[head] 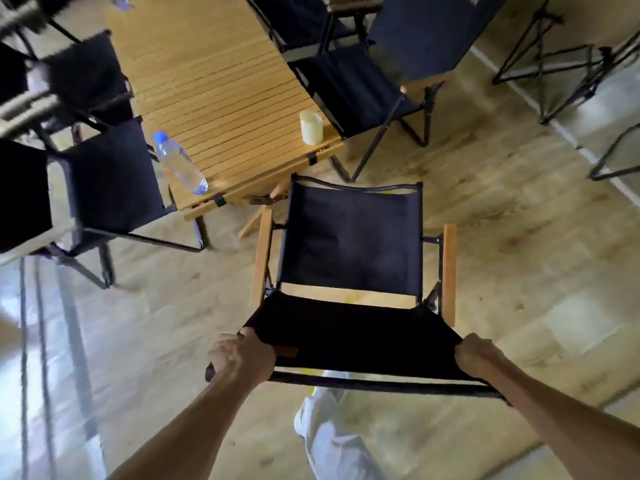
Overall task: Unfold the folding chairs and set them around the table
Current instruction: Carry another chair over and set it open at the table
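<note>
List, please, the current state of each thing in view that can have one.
held chair: unfolded, gripped at its backrest top.
left hand: grips the backrest's left corner.
right hand: grips its right corner.
chair at table's left: unfolded, standing.
chair at table's right: unfolded, standing.
water bottle: capped, upright on the table.
pale cup: upright.

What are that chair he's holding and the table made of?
The chair: dark matte cloth, probably canvas, since the seat sags; thin black tubing, likely metal; pale wooden armrests showing grain. The table: light wood slats, judging by the parallel seams, with a smooth, slightly glossy finish.
</note>
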`<state>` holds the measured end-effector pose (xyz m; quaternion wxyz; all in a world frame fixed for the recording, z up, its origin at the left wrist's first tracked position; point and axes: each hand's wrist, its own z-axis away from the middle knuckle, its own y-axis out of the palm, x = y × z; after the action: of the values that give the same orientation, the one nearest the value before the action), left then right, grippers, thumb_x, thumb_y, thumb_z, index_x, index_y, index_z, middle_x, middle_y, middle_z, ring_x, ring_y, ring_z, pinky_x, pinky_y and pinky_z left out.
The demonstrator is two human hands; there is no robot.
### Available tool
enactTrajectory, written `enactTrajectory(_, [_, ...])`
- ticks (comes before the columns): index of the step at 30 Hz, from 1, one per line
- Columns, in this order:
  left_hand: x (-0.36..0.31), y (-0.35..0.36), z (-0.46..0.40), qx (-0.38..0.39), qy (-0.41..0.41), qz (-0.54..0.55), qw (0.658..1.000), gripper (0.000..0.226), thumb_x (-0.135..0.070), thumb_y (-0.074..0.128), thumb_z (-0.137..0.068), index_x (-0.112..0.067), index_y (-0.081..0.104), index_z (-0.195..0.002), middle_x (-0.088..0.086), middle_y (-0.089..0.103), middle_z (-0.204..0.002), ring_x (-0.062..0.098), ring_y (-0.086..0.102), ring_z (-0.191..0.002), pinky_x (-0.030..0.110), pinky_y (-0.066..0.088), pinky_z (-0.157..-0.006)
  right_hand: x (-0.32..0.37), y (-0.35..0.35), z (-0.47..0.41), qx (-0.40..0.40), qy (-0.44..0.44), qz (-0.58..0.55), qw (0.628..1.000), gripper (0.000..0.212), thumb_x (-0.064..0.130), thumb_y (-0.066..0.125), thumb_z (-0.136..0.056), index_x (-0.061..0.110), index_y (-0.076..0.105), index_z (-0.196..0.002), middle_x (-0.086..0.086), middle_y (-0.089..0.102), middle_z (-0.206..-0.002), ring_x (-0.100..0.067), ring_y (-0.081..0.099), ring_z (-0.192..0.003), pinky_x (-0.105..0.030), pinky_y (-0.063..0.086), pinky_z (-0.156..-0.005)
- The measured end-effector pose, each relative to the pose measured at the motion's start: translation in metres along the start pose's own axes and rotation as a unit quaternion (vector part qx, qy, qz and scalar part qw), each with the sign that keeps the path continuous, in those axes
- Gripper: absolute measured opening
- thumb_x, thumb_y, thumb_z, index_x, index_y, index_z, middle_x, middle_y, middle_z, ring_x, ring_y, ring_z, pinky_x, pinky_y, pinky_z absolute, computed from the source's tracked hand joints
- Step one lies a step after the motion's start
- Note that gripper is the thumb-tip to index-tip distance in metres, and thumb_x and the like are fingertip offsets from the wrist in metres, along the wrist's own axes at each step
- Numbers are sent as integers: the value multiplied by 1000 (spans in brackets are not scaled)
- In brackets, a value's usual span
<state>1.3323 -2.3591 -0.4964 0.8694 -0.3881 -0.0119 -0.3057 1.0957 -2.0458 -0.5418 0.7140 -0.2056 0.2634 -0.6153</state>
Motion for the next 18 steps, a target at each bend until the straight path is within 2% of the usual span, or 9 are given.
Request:
enactTrajectory(3, [7,30,14,-1,-26,61,998,48,-39,39,-91,-21,50,-134,12,59,-125,32,59,-110,38,51,-89,9,-21,-6,-28,-34,24,999,38,25,53,-92,4,57,-123,-21,62,-124,-37,62,-110,-34,49,-80])
enactTrajectory(6, [18,63,29,-3,-41,117,992,51,-41,39,-86,-26,52,-134,9,62,-110,31,58,-91,34,51,-75,21,-30,-6,-42,-77,54,995,42,22,52,-89,5,56,-127,-21,60,-129,-36,61,-115,-36,51,-90])
enactTrajectory(7, [22,72,35,-5,-47,124,991,51,-42,39,-85,-28,54,-132,9,63,-105,31,58,-86,33,51,-71,25,-31,-4,-44,-92,66,993,43,22,52,-89,5,56,-128,-20,60,-129,-36,60,-116,-37,51,-91])
enactTrajectory(10, [32,91,48,-11,-66,148,987,49,-44,42,-84,-29,57,-128,11,66,-103,33,62,-89,33,51,-71,38,-36,2,-34,-143,86,985,39,22,51,-90,6,56,-125,-20,60,-127,-37,61,-112,-34,49,-85])
enactTrajectory(13, [38,100,56,-8,-80,158,984,49,-52,46,-87,-21,62,-122,9,61,-91,31,61,-81,31,49,-65,43,-41,3,-24,-184,107,977,39,19,50,-92,5,56,-128,-20,59,-130,-36,60,-114,-31,46,-83])
enactTrajectory(16, [35,107,62,-13,-80,132,988,50,-51,45,-88,-18,64,-121,14,68,-101,33,64,-86,30,48,-65,36,-38,1,-9,-207,135,969,41,16,48,-92,9,55,-132,-17,58,-133,-36,58,-118,-37,48,-96])
enactTrajectory(18, [33,111,68,-18,-80,140,987,46,-48,42,-88,-21,64,-118,14,70,-104,33,65,-86,32,50,-68,33,-41,1,-6,-208,132,969,41,15,49,-92,10,56,-132,-16,58,-133,-35,58,-118,-38,48,-99])
